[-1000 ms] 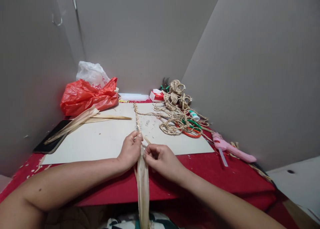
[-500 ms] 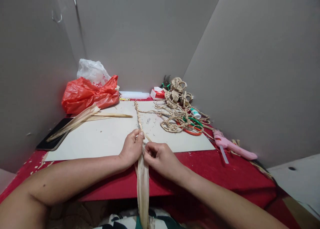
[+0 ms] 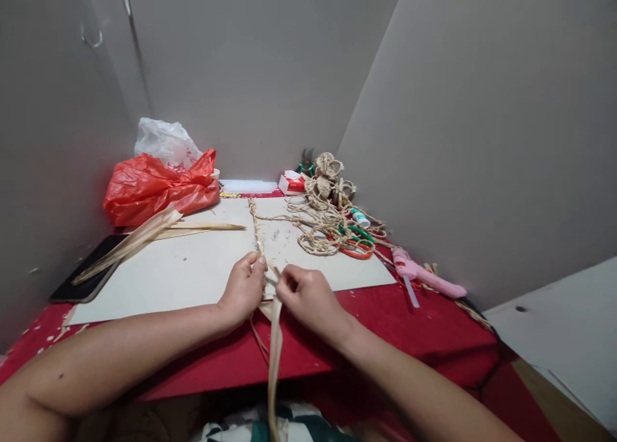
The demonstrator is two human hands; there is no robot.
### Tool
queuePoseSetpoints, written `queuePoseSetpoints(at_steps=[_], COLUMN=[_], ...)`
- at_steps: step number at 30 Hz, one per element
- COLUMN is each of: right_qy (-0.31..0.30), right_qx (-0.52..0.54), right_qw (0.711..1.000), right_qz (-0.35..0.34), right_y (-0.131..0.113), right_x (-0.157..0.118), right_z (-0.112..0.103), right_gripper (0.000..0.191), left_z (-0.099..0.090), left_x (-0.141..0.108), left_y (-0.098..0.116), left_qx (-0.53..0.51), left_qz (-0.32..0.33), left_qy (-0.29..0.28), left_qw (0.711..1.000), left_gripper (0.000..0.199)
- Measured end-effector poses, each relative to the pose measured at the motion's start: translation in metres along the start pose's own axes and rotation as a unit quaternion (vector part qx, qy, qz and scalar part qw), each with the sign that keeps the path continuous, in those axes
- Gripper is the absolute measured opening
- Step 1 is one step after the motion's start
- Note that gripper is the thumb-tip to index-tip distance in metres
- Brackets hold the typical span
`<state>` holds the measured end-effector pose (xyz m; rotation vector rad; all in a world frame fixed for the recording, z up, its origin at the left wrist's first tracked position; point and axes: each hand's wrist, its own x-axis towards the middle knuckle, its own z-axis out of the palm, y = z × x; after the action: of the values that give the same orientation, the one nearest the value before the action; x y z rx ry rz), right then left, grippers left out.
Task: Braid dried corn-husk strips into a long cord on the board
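A braid of dried husk [image 3: 257, 229] runs away from me across the white board [image 3: 159, 281]. Its near end is pinched in my left hand [image 3: 245, 284], thumb on top. My right hand [image 3: 308, 297] is closed just to the right, its fingers gripping a pale husk strip [image 3: 274, 352]. From there the strip hangs over the table's front edge toward my lap. Another thin strand dangles below my left hand. A short stretch of husk spans the small gap between the two hands.
Loose husk leaves [image 3: 130, 243] lie over a dark phone [image 3: 84, 272] at left. Behind them sits a red plastic bag [image 3: 159, 188]. Coiled cord [image 3: 321, 233] covers scissors [image 3: 361, 246] at right, near a pink glue gun [image 3: 427, 275] and a tissue pack [image 3: 292, 184].
My right hand has drawn slightly away from my left, pulling the husk strip rightward. The hanging strip now looks narrower. The whole view has shifted a little.
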<state>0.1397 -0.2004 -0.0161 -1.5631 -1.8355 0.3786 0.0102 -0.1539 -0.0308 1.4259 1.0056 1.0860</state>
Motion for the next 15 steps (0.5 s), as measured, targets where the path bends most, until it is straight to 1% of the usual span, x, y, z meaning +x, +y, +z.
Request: queuePoseSetpoints(at_steps=[1, 3, 5, 6, 8, 9, 10, 12, 13, 14, 15], right_qy=[0.01, 0.032, 0.086, 0.129, 0.229, 0.283, 0.319, 0.424, 0.415, 0.476, 0.448], right_qx=[0.012, 0.069, 0.141, 0.173, 0.233, 0.266, 0.302, 0.346, 0.365, 0.361, 0.339], right_qw=[1.0, 0.996, 0.982, 0.971, 0.937, 0.911, 0.886, 0.822, 0.82, 0.791, 0.819], right_qz=[0.011, 0.042, 0.086, 0.105, 0.127, 0.138, 0.151, 0.157, 0.147, 0.136, 0.114], right_y=[0.005, 0.014, 0.02, 0.022, 0.026, 0.029, 0.034, 0.048, 0.059, 0.072, 0.086], right_x=[0.0, -0.002, -0.005, -0.005, -0.003, 0.0, 0.004, 0.009, 0.007, 0.0, -0.012], right_z=[-0.006, -0.023, -0.045, -0.057, -0.084, -0.098, -0.114, -0.147, -0.164, -0.18, -0.195], right_gripper=[0.019, 0.02, 0.02, 0.019, 0.018, 0.017, 0.015, 0.014, 0.015, 0.022, 0.024], left_z=[0.0, 0.001, 0.001, 0.001, 0.001, 0.001, 0.001, 0.001, 0.001, 0.001, 0.001], left_x=[0.0, -0.001, -0.001, -0.001, -0.001, -0.001, -0.002, -0.002, -0.002, -0.002, -0.002], left_y=[-0.001, -0.002, -0.002, -0.002, 0.0, 0.0, 0.001, 0.002, 0.002, 0.001, 0.0], left_qx=[-0.013, -0.025, -0.019, -0.015, -0.017, -0.022, -0.028, -0.038, -0.041, -0.046, -0.053], left_qz=[-0.015, -0.03, -0.027, -0.027, -0.034, -0.04, -0.045, -0.052, -0.053, -0.053, -0.053], left_qy=[-0.004, -0.009, -0.008, -0.008, -0.01, -0.012, -0.013, -0.016, -0.018, -0.02, -0.024], left_qw=[1.0, 0.999, 0.999, 0.999, 0.999, 0.999, 0.998, 0.998, 0.998, 0.997, 0.997], left_gripper=[0.029, 0.03, 0.03, 0.03, 0.029, 0.028, 0.027, 0.026, 0.025, 0.025, 0.025])
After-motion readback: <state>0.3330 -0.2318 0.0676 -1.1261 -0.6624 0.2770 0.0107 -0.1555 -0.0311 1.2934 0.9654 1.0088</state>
